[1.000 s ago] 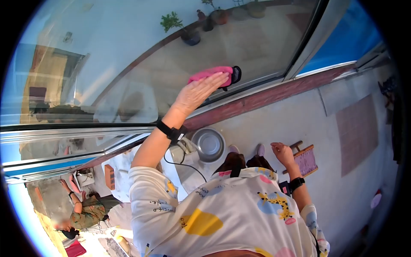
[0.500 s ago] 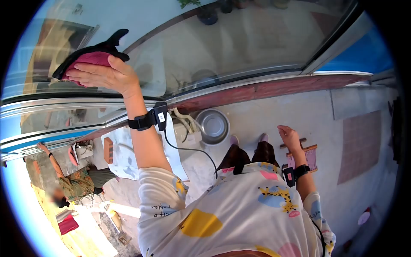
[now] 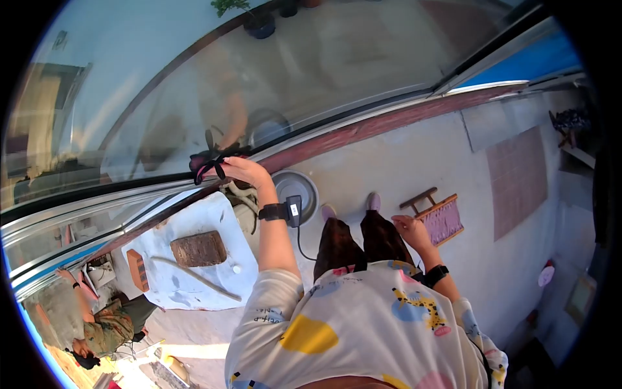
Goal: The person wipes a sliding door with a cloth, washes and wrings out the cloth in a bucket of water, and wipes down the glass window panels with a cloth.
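My left hand (image 3: 245, 171) is closed on a pink and black cloth (image 3: 210, 170), which is bunched against the lower edge of a large window pane (image 3: 311, 71), by the metal frame. Black loops of the cloth stick out past the fingers. My right hand (image 3: 413, 231) hangs low, loosely curled with its fingers a little apart, and holds nothing. It is beside a small wooden stool (image 3: 442, 220) with a purple woven seat.
A metal basin (image 3: 299, 191) stands on the floor below the window. A pale table (image 3: 178, 223) bears a brown block (image 3: 199, 249) and a curved stick. At the lower left a person (image 3: 110, 327) reaches toward another window part.
My left hand has swept the cloth across the glass to the left, then down and back right to the bottom frame. My right hand stays low. The view has shifted.
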### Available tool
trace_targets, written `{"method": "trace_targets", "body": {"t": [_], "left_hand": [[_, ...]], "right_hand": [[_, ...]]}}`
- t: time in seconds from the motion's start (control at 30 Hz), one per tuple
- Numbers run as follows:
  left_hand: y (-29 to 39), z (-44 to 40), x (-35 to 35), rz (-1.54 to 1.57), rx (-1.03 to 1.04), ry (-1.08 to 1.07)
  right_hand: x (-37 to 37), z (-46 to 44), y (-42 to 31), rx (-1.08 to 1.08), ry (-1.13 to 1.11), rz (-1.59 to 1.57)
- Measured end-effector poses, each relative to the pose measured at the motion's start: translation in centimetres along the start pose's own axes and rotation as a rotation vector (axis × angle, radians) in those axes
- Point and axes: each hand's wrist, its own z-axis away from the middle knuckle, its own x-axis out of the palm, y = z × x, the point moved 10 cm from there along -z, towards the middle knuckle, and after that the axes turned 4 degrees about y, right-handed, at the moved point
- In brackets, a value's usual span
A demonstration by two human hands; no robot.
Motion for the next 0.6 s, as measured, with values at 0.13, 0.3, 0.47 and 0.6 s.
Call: {"method": "trace_targets", "body": {"t": [0.13, 0.3, 0.47, 0.6], "left_hand": [[13.7, 5.9, 2.9, 0.041, 0.452, -0.172], [24.7, 13.2, 9.1, -0.179, 1.441, -0.128], [33.9, 18.6, 11.1, -0.321, 1.9, -0.233], [27.1, 22.6, 14.0, -0.459, 2.182, -0.255]], "right_hand": [[-2.3, -0.8, -1.2, -0.059, 0.104, 0.001], [-6.5, -0.9, -1.0, -0.016, 0.161, -0.042], [-7.1, -0.4, 2.5, 0.034, 0.196, -0.029], [-5.8, -0.1, 5.4, 0.036, 0.208, -0.075]]}}
